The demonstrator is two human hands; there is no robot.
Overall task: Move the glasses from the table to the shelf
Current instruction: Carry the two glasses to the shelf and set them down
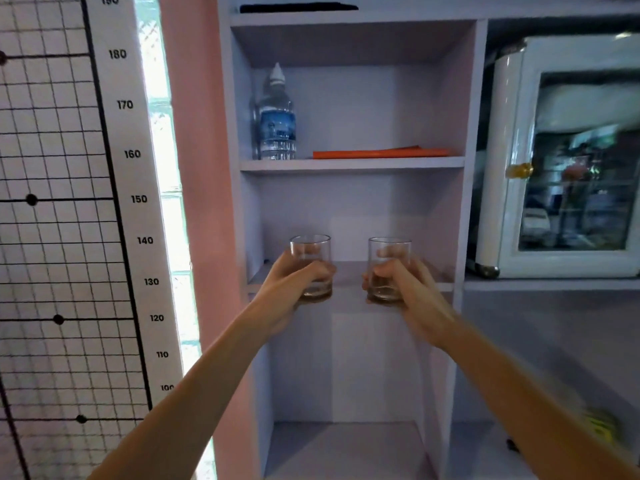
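Observation:
Two clear short glasses are held up in front of a pale lilac shelf unit (349, 163). My left hand (294, 282) grips the left glass (310, 247) around its lower half. My right hand (405, 289) grips the right glass (389, 251) the same way. Both glasses are upright, side by side, level with the front edge of the middle shelf board (346, 275). Whether their bases touch that board I cannot tell. The table is out of view.
On the shelf above stand a water bottle (277, 116) at the left and a flat orange item (381, 153). A white glass-door cabinet (568, 161) sits to the right. A height-scale grid wall (69, 202) is at the left.

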